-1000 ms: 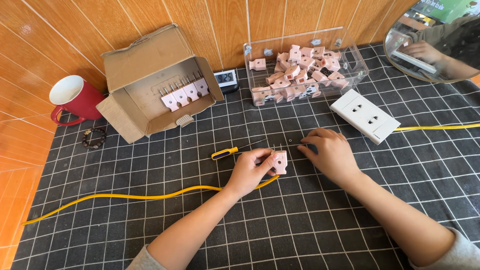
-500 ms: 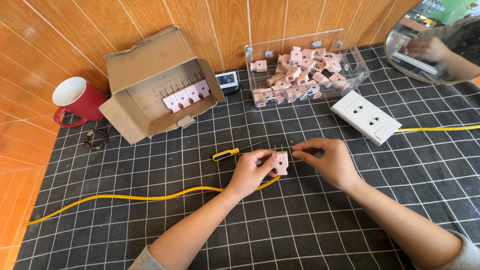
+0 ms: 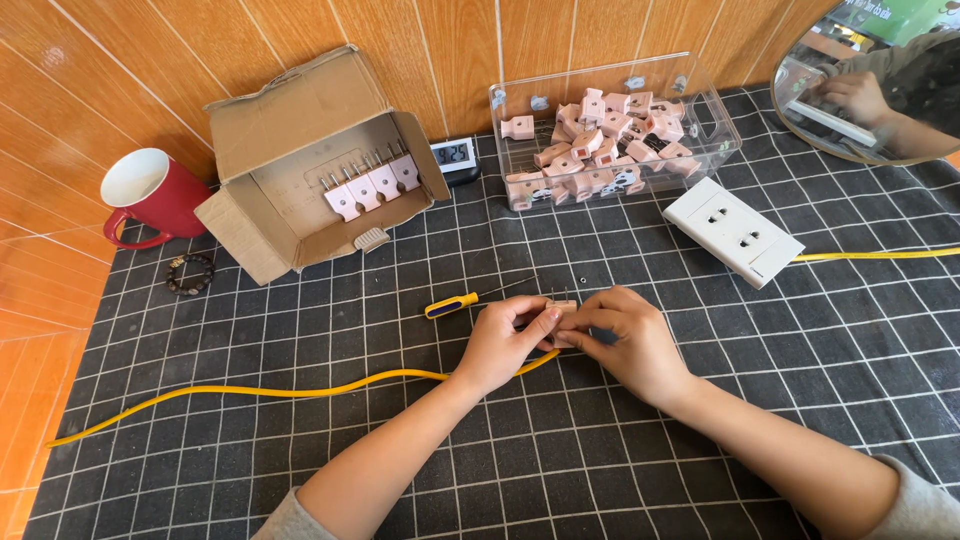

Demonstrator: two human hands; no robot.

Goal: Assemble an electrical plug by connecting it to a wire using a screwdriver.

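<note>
The left hand (image 3: 505, 345) and right hand (image 3: 620, 340) are meeting over one pink plug (image 3: 562, 308), the fingers of both clamped on it from either side, seemingly to steady it where the yellow cable (image 3: 300, 390) is running in beneath the left fingers. One screwdriver (image 3: 455, 303) is lying just beyond the left fingertips, close enough to grab. Farther beyond the fingers, four plugs are standing in one cardboard box (image 3: 300, 150), and one clear tray (image 3: 610, 130) is holding a heap too tangled to count.
</note>
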